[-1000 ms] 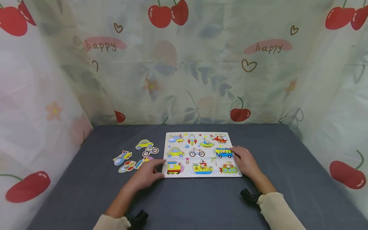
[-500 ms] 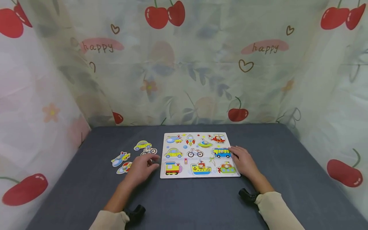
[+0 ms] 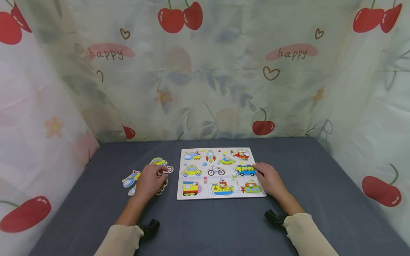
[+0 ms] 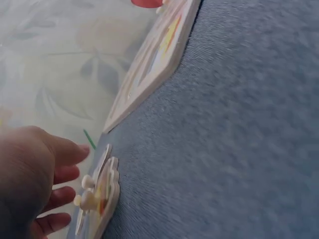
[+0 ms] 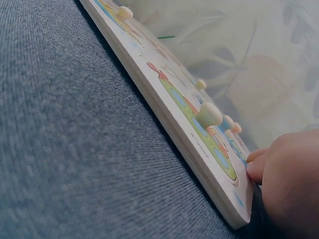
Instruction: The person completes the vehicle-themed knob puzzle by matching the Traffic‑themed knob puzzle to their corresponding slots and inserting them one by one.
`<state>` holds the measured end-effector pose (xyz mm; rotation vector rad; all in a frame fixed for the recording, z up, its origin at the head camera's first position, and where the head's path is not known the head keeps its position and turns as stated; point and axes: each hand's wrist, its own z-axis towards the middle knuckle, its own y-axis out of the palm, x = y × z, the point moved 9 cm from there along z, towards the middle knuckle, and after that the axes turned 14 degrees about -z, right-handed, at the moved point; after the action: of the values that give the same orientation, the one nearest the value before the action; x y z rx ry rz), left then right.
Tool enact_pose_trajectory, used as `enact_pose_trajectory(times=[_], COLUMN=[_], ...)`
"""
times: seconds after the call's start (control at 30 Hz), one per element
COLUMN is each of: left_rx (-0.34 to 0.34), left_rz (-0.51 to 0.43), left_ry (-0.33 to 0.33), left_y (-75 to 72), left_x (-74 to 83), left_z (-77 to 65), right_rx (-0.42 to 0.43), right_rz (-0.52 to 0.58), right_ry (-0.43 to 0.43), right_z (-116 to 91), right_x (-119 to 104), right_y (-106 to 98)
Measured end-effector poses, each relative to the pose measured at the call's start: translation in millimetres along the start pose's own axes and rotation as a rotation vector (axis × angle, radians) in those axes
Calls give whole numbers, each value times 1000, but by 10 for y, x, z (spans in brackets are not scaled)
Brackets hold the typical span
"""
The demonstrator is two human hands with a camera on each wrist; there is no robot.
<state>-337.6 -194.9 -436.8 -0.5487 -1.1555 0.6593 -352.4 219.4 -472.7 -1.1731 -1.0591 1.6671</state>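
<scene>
My left hand (image 3: 150, 181) is over the loose knobbed puzzle pieces left of the board, its fingers beside the bicycle piece (image 3: 169, 170). In the left wrist view its fingertips stay apart from the wooden knobs (image 4: 88, 200). Behind it lies the yellow car piece (image 3: 159, 161); to its left is the airplane piece (image 3: 129, 180). The hand partly hides two more pieces. My right hand (image 3: 271, 179) rests on the right edge of the puzzle board (image 3: 206, 192), beside the blue bus piece (image 3: 245, 170). In the right wrist view its fingertips touch the board near the green submarine piece (image 5: 199, 134).
A dark grey cloth (image 3: 211, 227) covers the table. Knobbed pieces also sit in the board, including the ship (image 3: 222, 187) and the helicopter (image 3: 241, 154). Cherry-printed curtains (image 3: 192, 71) stand behind and at both sides.
My left hand has left the board's left edge and moved left over the loose pieces. My right hand keeps its place on the board. The head view has shifted slightly.
</scene>
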Motion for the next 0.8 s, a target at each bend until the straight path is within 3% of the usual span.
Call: enact_pose_trajectory(times=[0.33,0.8], left_rx=[-71,-127], left_rz=[56,97], left_ry=[-98,-114], left_y=[52,110], left_x=[-100,-155], left_z=[96,198], right_rx=[-3,0], right_rz=[4,-4], right_ry=[-7,9], right_z=[1,0], right_x=[-24,-2], right_y=[-10,-5])
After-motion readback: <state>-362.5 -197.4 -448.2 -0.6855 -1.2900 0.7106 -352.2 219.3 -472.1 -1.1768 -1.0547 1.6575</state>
